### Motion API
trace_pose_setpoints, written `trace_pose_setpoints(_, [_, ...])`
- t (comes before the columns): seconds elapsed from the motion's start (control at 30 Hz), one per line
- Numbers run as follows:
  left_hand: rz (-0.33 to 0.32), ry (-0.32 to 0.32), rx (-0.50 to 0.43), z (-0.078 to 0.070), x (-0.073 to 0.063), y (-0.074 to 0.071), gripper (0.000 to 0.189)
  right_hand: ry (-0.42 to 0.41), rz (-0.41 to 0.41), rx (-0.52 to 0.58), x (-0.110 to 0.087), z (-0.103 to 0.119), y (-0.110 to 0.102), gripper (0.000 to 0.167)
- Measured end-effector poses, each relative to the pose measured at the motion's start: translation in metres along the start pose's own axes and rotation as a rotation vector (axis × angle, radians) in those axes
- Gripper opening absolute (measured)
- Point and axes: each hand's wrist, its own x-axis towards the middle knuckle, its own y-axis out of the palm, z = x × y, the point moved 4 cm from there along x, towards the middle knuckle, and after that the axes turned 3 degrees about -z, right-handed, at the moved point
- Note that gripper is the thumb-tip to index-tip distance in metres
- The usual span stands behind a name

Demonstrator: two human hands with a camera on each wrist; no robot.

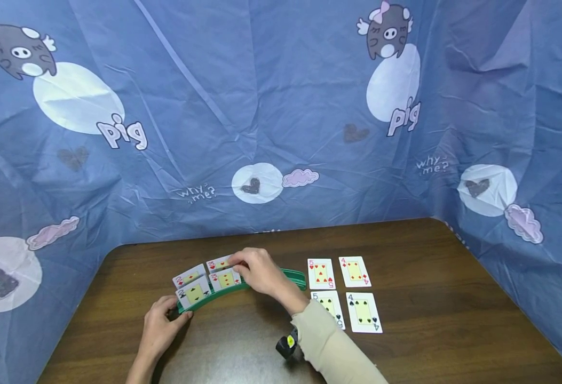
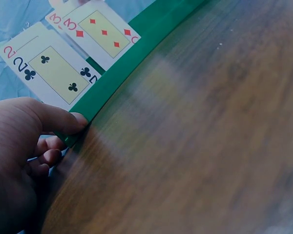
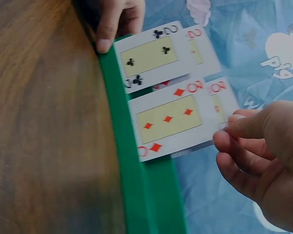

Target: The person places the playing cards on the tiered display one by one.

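A curved green card holder (image 1: 296, 278) lies on the table with four playing cards upright in two rows. At its left end the left hand (image 1: 160, 326) grips the holder, thumb (image 2: 77, 121) on the front edge. The two of clubs (image 1: 194, 294) stands in front of a red two (image 1: 187, 275). Beside them, the three of diamonds (image 1: 225, 279) stands before another red three (image 1: 217, 263). The right hand (image 1: 263, 273) pinches the rear three by its upper corner between thumb and fingertips, best seen in the right wrist view.
Right of the holder lie a five of hearts (image 1: 321, 273), a four of diamonds (image 1: 355, 271), a black five (image 1: 326, 304) partly behind the right sleeve (image 1: 329, 341), and a four of spades (image 1: 364, 312). A blue patterned cloth (image 1: 281, 106) hangs behind the brown table (image 1: 425, 272).
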Motion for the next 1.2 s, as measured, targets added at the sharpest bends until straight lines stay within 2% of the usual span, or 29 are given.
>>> trace_pose_setpoints(0.4, [0.000, -0.004, -0.003, 0.000, 0.000, 0.001, 0.026, -0.032, -0.064, 0.008, -0.005, 0.008, -0.046, 0.015])
trace_pose_setpoints(0.77, [-0.007, 0.011, -0.006, -0.001, 0.000, 0.000, 0.024, -0.018, -0.122, 0.018, -0.025, 0.006, -0.090, 0.014])
trace_pose_setpoints(0.9, [0.003, 0.002, -0.003, 0.000, 0.000, 0.000, 0.025, -0.015, -0.137, 0.011, -0.032, 0.001, -0.100, 0.015])
trace_pose_setpoints(1.2, [0.009, -0.013, -0.004, 0.000, 0.001, 0.000, 0.024, 0.065, -0.200, -0.009, -0.051, -0.025, -0.124, 0.016])
